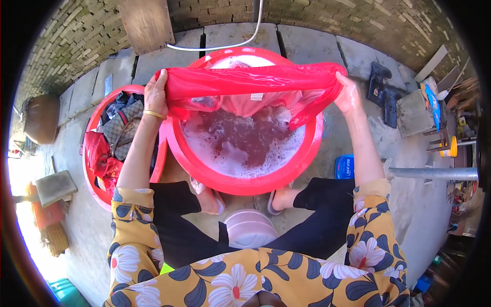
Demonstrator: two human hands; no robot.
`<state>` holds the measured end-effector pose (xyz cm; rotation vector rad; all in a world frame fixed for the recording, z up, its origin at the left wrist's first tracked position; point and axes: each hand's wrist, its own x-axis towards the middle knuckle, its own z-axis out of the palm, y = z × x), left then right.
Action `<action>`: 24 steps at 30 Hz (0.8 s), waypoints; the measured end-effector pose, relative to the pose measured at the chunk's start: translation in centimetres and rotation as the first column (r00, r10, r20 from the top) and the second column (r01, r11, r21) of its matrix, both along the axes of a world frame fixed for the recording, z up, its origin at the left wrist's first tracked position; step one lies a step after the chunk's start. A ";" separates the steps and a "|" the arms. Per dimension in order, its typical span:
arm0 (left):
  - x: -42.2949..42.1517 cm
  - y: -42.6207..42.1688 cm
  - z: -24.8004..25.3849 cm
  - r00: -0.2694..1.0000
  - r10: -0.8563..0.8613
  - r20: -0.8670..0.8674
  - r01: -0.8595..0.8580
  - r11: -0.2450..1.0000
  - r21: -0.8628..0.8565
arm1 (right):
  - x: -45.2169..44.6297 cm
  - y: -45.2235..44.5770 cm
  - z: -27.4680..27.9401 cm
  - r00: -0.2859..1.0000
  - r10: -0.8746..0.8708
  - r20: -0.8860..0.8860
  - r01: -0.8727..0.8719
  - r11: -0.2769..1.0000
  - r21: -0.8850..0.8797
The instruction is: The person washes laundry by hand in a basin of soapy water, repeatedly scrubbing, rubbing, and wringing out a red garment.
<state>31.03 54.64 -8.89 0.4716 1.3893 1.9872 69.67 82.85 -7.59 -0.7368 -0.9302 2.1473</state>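
A wet red garment (245,82) is stretched level between my two hands, its paler lining and a white tag hanging below. My left hand (156,96), with a gold bracelet at the wrist, is closed on one end. The other end is gripped by my right hand (349,94), thumb on top. Beneath them stands a large red basin (240,185) of foamy, reddish-brown water. The garment's lower folds hang over the far part of the basin; whether they touch the water I cannot tell.
A second red basin (91,179) at the left holds several clothes and a patterned bag (120,132). A pink stool (250,229) is between my legs. Further items are a blue package (344,167), a metal pole (434,173), a white hose (225,48) and a wooden board (147,23).
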 end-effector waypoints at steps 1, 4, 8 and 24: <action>0.4 -0.4 1.5 0.999 0.007 0.033 -0.007 1.000 -0.001 | 0.3 -0.1 0.3 1.000 0.018 -0.007 -0.018 1.000 0.002; 0.7 -2.1 3.5 0.999 0.012 0.037 -0.012 1.000 0.005 | 0.5 -0.9 2.0 0.989 -0.013 0.145 0.000 0.996 0.088; 2.1 -3.2 4.7 0.995 0.051 0.080 -0.050 0.999 -0.015 | 0.5 0.6 1.7 0.966 0.065 0.250 -0.103 0.985 0.142; 10.7 6.0 -3.1 0.962 -0.272 -0.008 0.231 0.834 -0.501 | 13.4 3.2 -27.7 0.387 -0.404 0.829 0.052 0.907 0.418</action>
